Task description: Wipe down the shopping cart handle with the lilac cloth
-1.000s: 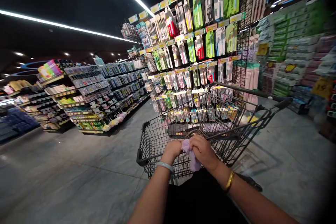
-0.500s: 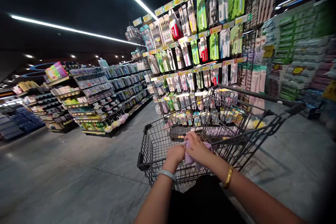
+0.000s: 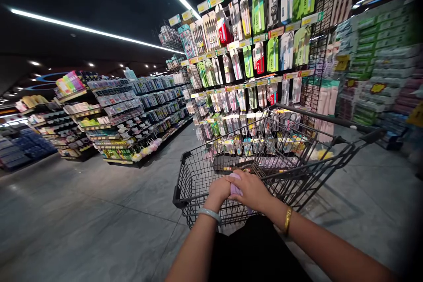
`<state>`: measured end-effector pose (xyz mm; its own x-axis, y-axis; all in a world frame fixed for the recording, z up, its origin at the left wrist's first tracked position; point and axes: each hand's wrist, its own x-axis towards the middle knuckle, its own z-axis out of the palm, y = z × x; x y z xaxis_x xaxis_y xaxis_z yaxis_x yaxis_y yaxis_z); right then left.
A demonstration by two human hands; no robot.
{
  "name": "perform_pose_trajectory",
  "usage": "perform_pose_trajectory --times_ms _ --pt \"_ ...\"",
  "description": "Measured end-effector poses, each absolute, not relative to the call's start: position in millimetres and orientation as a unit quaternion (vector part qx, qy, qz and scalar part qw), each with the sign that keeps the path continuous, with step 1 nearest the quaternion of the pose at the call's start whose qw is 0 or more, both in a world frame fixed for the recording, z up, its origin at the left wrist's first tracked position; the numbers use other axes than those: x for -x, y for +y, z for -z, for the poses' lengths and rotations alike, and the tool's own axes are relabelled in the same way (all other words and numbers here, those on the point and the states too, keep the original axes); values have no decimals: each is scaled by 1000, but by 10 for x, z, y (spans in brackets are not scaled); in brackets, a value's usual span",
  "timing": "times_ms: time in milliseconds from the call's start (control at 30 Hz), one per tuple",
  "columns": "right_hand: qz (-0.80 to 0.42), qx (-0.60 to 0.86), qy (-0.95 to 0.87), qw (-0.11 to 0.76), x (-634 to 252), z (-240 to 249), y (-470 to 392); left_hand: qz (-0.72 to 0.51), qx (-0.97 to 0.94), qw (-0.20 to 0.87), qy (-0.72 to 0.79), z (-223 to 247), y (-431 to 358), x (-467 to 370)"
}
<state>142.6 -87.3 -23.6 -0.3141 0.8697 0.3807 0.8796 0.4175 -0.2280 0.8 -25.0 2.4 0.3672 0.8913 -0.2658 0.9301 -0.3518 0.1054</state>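
A lilac cloth [image 3: 235, 185] is bunched between my two hands above the near side of a black wire shopping cart [image 3: 194, 180]. My right hand [image 3: 254, 190] is closed over the cloth, its thumb pressed along the near side, and a small tail of cloth hangs below the palm. My left hand [image 3: 219, 191], wearing a pale bangle at the wrist, is curled against the cloth's left end, touching my right hand; its fingertips are mostly hidden. A gold bracelet [image 3: 287, 221] circles my right wrist. The cart's near rim passes under my hands.
Beyond the cart stands a rack [image 3: 231, 83] hung with packaged toothbrushes. The cart's handle [image 3: 313, 116] is at right. More stocked shelves [image 3: 115, 114] line the left, and stacked packs [image 3: 380, 66] stand far right. Grey floor [image 3: 99, 211] spreads to the left.
My right hand has turned and closed further over the cloth, so less cloth shows and it sits more tightly bunched between my hands. The cart has barely shifted in view.
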Motion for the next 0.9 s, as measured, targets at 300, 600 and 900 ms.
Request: perform_pose_trajectory --times_ms 300,600,900 --pt "48 610 -755 237 -1427 289 -903 67 -804 119 579 35 -262 -37" --pt "47 546 -806 222 -2059 339 -963 84 -811 160 556 -3 -266 64" --pt "67 565 -786 242 -1791 313 -1036 64 -816 162 551 -92 -398 127"
